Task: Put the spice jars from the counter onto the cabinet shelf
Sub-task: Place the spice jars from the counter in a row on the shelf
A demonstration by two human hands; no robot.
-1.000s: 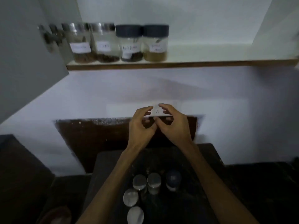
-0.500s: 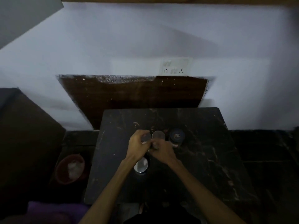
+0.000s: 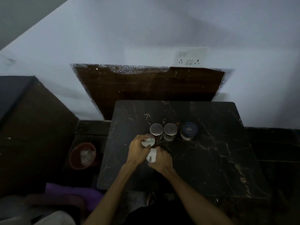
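Three spice jars stand in a row on the black marble counter (image 3: 211,151): two silver-lidded jars (image 3: 156,129) (image 3: 170,129) and a blue-lidded jar (image 3: 189,129). Just in front of them, my left hand (image 3: 138,149) wraps around another silver-lidded jar (image 3: 148,141). My right hand (image 3: 162,160) closes on a further jar (image 3: 151,157) right behind it, whose pale top shows between my hands. The two hands touch each other. The cabinet shelf is out of view.
A white wall with a socket plate (image 3: 189,57) and a dark brown panel (image 3: 146,85) rises behind the counter. A brown cabinet (image 3: 32,127) stands at the left, a red bucket (image 3: 76,159) on the floor beside it. Purple cloth (image 3: 69,194) lies below.
My hands dropped from in front of the wall socket to the jars on the counter and closed on the two nearest ones. The view tilted down, so the shelf with its jars left the frame.
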